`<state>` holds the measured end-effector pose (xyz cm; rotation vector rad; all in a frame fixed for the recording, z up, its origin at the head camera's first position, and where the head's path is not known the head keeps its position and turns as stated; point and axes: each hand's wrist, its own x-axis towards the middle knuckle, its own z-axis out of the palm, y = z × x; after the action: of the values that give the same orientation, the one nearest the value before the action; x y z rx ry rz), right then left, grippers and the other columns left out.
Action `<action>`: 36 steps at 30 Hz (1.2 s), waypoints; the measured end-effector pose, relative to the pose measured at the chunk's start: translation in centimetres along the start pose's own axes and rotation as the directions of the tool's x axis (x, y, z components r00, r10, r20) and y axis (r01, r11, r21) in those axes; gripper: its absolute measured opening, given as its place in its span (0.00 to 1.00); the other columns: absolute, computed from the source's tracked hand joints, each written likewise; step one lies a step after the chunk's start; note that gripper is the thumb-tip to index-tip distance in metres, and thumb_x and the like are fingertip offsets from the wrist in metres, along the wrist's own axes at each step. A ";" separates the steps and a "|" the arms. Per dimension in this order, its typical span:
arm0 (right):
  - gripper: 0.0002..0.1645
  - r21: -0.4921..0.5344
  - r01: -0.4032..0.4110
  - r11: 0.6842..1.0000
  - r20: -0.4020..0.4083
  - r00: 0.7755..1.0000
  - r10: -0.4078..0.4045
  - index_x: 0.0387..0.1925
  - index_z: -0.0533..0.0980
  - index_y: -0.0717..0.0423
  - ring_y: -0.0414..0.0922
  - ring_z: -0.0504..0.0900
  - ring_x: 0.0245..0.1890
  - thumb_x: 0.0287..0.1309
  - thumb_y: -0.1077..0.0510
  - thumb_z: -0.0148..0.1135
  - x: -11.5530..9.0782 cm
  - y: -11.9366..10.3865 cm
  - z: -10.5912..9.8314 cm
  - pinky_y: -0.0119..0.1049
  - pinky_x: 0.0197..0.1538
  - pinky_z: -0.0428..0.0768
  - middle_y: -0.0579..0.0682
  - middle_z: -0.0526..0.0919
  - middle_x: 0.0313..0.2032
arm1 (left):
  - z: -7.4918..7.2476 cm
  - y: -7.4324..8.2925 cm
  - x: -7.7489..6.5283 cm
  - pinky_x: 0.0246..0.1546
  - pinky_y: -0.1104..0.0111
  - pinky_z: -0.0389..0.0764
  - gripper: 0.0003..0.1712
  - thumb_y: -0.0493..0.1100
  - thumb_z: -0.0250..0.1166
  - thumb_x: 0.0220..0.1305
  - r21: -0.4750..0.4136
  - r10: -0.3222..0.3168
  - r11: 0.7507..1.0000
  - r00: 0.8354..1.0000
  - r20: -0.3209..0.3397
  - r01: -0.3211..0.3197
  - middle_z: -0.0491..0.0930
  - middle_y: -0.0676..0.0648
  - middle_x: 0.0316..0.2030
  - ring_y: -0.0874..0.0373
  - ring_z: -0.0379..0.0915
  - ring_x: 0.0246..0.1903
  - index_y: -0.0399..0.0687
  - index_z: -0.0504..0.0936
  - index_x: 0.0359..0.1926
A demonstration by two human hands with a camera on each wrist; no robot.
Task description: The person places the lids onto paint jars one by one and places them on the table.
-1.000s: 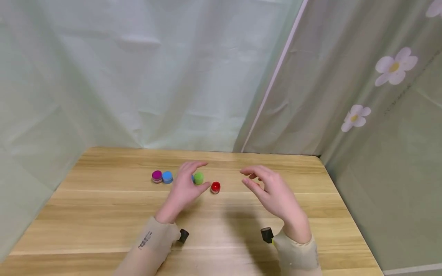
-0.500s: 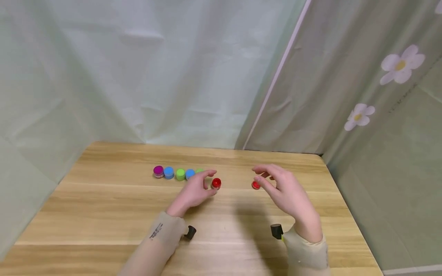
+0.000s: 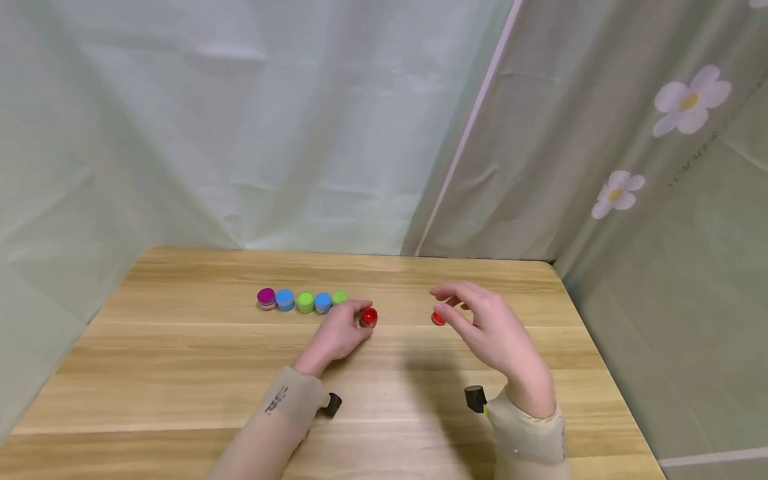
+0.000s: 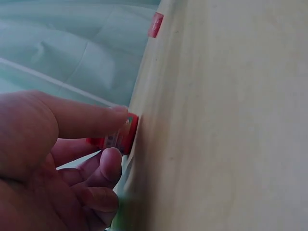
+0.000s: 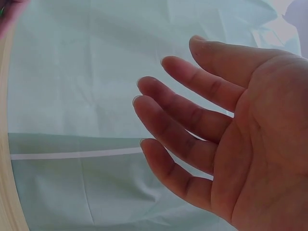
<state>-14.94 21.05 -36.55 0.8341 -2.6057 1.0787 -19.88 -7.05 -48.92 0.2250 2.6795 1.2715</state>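
Observation:
A small red jar [image 3: 369,317], its top showing a hollow red inside, stands on the wooden table between the thumb and fingers of my left hand [image 3: 339,331]. The left wrist view shows the thumb laid along one side of that jar [image 4: 127,138], with fingertips at the other. To the right lies a flat red lid [image 3: 438,319], partly covered by my right thumb in the head view. My right hand [image 3: 492,333] hovers above the table near this lid, fingers loosely bent. In the right wrist view nothing is in the right hand [image 5: 240,130].
Left of the red jar runs a row of small lidded jars: a purple jar [image 3: 267,299], a blue jar [image 3: 285,300], a green jar [image 3: 305,303] and others. A pale curtain [image 3: 312,133] hangs behind the table [image 3: 180,373], with another at the right.
My left hand has moved right, off the row of jars, and its thumb and fingers have come around the red jar. My right hand has shifted slightly right, and the red lid now shows.

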 end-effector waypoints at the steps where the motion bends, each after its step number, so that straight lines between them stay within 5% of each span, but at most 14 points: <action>1: 0.13 0.002 0.005 1.000 -0.001 1.000 -0.005 0.57 0.84 0.50 0.35 0.87 0.40 0.75 0.55 0.68 0.1 0.0 0.0 0.47 0.50 0.84 0.36 0.87 0.39 | 0.0 0.0 0.1 0.63 0.52 0.79 0.33 0.34 0.76 0.65 0.014 0.008 1.000 1.000 -0.004 -0.008 0.80 0.38 0.65 0.45 0.79 0.55 0.36 0.78 0.70; 5: 0.13 0.002 0.009 1.000 0.000 1.000 -0.009 0.56 0.84 0.50 0.34 0.86 0.40 0.75 0.55 0.68 0.3 -0.2 0.0 0.45 0.50 0.84 0.35 0.87 0.39 | 0.1 0.1 0.2 0.65 0.49 0.77 0.28 0.34 0.77 0.65 0.064 0.040 0.997 0.999 -0.014 -0.039 0.81 0.36 0.61 0.42 0.77 0.62 0.35 0.83 0.65; 18: 0.13 0.003 -0.009 1.000 0.038 0.999 0.008 0.58 0.84 0.49 0.35 0.86 0.40 0.76 0.54 0.67 0.4 -0.4 0.0 0.43 0.48 0.83 0.39 0.88 0.40 | -0.3 -0.1 0.1 0.65 0.50 0.76 0.19 0.35 0.78 0.63 0.033 0.020 0.999 1.000 -0.011 -0.020 0.84 0.42 0.55 0.46 0.77 0.57 0.39 0.89 0.55; 22: 0.14 0.011 -0.025 1.000 0.055 0.998 0.025 0.58 0.84 0.50 0.35 0.86 0.40 0.76 0.54 0.67 0.4 -0.2 0.1 0.41 0.47 0.83 0.38 0.88 0.40 | -1.2 0.4 -0.4 0.44 0.59 0.82 0.23 0.38 0.78 0.64 -0.043 -0.015 0.999 1.000 -0.008 0.015 0.86 0.47 0.44 0.54 0.78 0.38 0.42 0.86 0.60; 25: 0.15 0.009 -0.047 0.999 0.063 0.997 0.046 0.59 0.84 0.50 0.37 0.88 0.40 0.76 0.54 0.67 0.4 0.1 0.1 0.41 0.46 0.83 0.35 0.87 0.39 | -2.6 1.5 -1.3 0.22 0.65 0.73 0.27 0.41 0.78 0.65 -0.130 -0.036 0.991 0.999 0.000 0.035 0.81 0.48 0.28 0.56 0.69 0.21 0.45 0.83 0.64; 28: 0.16 0.003 -0.085 0.996 0.071 0.994 0.085 0.60 0.83 0.51 0.39 0.88 0.42 0.77 0.53 0.66 0.4 0.6 0.1 0.45 0.51 0.83 0.35 0.88 0.39 | -4.3 2.7 -2.3 0.17 0.67 0.66 0.29 0.43 0.78 0.66 -0.183 0.010 0.983 0.999 -0.030 -0.015 0.73 0.47 0.22 0.56 0.64 0.17 0.48 0.83 0.66; 32: 0.17 -0.015 -0.155 0.988 0.079 0.985 0.156 0.61 0.83 0.51 0.41 0.86 0.47 0.77 0.51 0.65 0.3 1.7 0.0 0.49 0.56 0.82 0.39 0.89 0.46 | -6.3 3.8 -3.5 0.20 0.69 0.67 0.28 0.45 0.79 0.65 -0.215 0.106 0.968 0.988 -0.110 -0.128 0.75 0.48 0.26 0.54 0.69 0.25 0.48 0.85 0.64; 36: 0.19 -0.016 -0.242 0.970 0.100 0.965 0.243 0.63 0.82 0.51 0.46 0.86 0.50 0.78 0.51 0.64 0.5 3.7 0.3 0.52 0.57 0.82 0.46 0.88 0.53 | -7.7 4.4 -4.3 0.23 0.69 0.68 0.28 0.47 0.81 0.63 -0.270 0.135 0.947 0.978 -0.160 -0.175 0.75 0.46 0.28 0.51 0.70 0.30 0.49 0.86 0.62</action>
<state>-17.47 22.70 -38.74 0.5932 -2.8524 1.1179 -17.07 -10.95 -40.33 0.3247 2.5894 1.7609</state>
